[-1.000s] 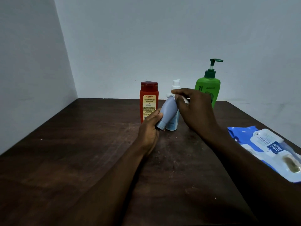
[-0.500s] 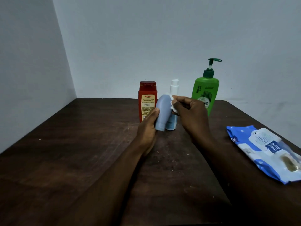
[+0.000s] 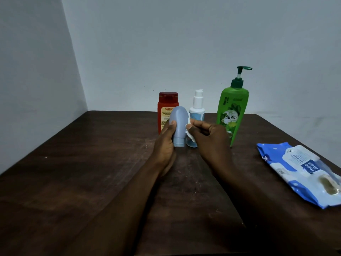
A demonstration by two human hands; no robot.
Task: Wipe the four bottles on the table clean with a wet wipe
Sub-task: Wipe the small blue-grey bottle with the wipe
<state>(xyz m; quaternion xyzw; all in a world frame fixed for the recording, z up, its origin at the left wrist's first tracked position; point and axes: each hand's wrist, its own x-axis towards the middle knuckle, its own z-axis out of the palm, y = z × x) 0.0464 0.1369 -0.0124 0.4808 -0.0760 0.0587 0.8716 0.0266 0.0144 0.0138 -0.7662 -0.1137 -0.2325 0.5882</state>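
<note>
Closest to the camera it's just two bare forearms reaching out over a dark brown wooden table (image 3: 77, 182) that's got pale scuffs all over it. Off on the near right there's a blue and white pack of "mee mee" wet wipes (image 3: 302, 170) lying flat. A bit further in, the left hand (image 3: 165, 145) is wrapped around a grey-blue squeeze bottle (image 3: 179, 124), held upright with its cap end down, thumb across the front. The right hand (image 3: 208, 139) is pinched shut on a small white wet wipe (image 3: 190, 134), pressed against the bottle's right side. Behind them, standing near the far edge: a red Karthika bottle (image 3: 167, 106) on the left, a white pump bottle (image 3: 197, 108) in the middle, and a tall green Vatika pump bottle (image 3: 232, 109) on the right.
</note>
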